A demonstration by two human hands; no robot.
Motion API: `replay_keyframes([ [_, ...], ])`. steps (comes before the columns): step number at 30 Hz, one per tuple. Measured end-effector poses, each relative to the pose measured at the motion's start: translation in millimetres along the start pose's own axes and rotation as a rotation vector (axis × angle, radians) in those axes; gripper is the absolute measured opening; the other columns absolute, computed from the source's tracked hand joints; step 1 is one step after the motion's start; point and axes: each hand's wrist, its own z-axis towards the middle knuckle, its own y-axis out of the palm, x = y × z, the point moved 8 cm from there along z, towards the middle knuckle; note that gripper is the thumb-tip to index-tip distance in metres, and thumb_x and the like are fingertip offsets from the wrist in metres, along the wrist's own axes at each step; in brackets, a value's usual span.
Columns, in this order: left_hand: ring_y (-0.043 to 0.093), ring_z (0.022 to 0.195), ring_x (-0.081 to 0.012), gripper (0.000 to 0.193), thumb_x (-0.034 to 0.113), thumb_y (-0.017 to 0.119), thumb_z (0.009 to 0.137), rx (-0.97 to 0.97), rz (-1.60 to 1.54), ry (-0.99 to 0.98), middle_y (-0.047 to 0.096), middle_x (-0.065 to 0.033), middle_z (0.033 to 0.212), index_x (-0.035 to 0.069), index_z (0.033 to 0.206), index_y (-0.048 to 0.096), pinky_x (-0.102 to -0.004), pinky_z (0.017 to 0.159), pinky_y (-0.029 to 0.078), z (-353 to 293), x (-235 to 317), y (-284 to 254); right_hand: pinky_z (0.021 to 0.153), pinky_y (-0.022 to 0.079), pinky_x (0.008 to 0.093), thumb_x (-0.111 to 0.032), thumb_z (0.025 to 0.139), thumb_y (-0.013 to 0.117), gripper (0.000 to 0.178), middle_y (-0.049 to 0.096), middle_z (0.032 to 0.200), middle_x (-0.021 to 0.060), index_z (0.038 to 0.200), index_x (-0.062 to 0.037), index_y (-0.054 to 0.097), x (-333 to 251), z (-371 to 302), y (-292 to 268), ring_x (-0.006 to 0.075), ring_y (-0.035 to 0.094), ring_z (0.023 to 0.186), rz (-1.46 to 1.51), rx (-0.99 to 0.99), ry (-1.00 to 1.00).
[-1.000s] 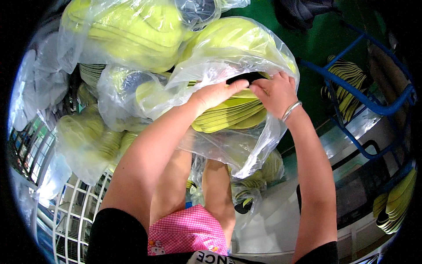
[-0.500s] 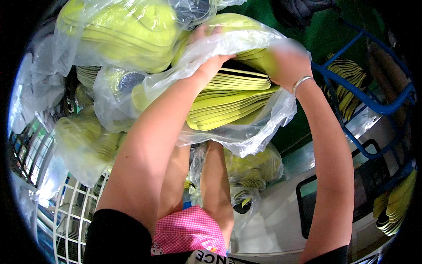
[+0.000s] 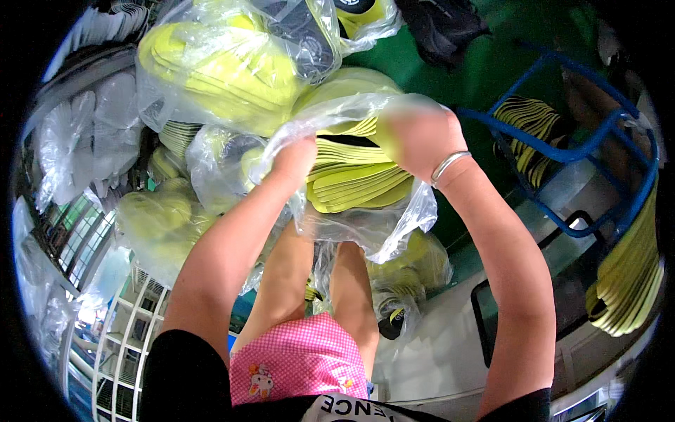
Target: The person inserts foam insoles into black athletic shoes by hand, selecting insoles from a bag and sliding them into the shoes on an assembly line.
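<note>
A clear plastic bag point(image 3: 397, 224) stands open in front of me, packed with stacked yellow-green insoles point(image 3: 358, 188). At the bag's left rim, my left hand point(image 3: 295, 165) is closed on the plastic, its fingertips partly hidden. My right hand point(image 3: 425, 141), with a silver bangle point(image 3: 450, 167) at the wrist, is at the right side of the opening beside the insoles. Blur covers its fingers, so their grip does not show. Just beyond my left hand lies a second bagged bundle of yellow-green insoles point(image 3: 221, 74).
More bagged insoles point(image 3: 158, 218) lie at the left, above a white wire rack point(image 3: 130, 337). To the right is a blue metal frame point(image 3: 562, 151), with loose insole stacks point(image 3: 633, 274) near it. A black cloth item point(image 3: 443, 32) lies on the green floor point(image 3: 380, 60).
My left hand has drawn back toward me to the bag's left rim. The right hand has come lower and leftward. The whole view has shifted a little.
</note>
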Motion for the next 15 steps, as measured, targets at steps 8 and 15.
replay_keyframes([
  [8, 0.045, 0.109, -0.0316, 0.042, 0.034, 0.038, 0.088, -0.084, -0.116, 0.042, 0.049, -0.0150, 0.119, 0.006, 0.119, 0.046, -0.0384, 0.094, 0.032, 13.0, -20.2, -52.2, 0.062, 0.049, 0.0341, -0.027, 0.066, 0.057, 0.021, 0.063, 0.074, 0.0106, 0.073, -0.0081, 0.063, -1.9, -47.1, -70.9, 0.0241, 0.062, 0.071, 0.125, -0.210, 0.160],
  [15, 0.047, 0.107, -0.0287, 0.035, 0.024, 0.045, 0.086, -0.008, -0.351, 0.065, 0.051, -0.0166, 0.115, 0.007, 0.117, 0.048, -0.0368, 0.093, 0.035, -2.9, -46.4, -4.0, 0.057, 0.048, 0.0342, -0.037, 0.067, 0.060, 0.037, 0.061, 0.066, 0.0152, 0.080, -0.0026, 0.065, 22.0, -144.8, -77.3, 0.0267, 0.061, 0.059, 0.960, -0.072, 0.544],
])
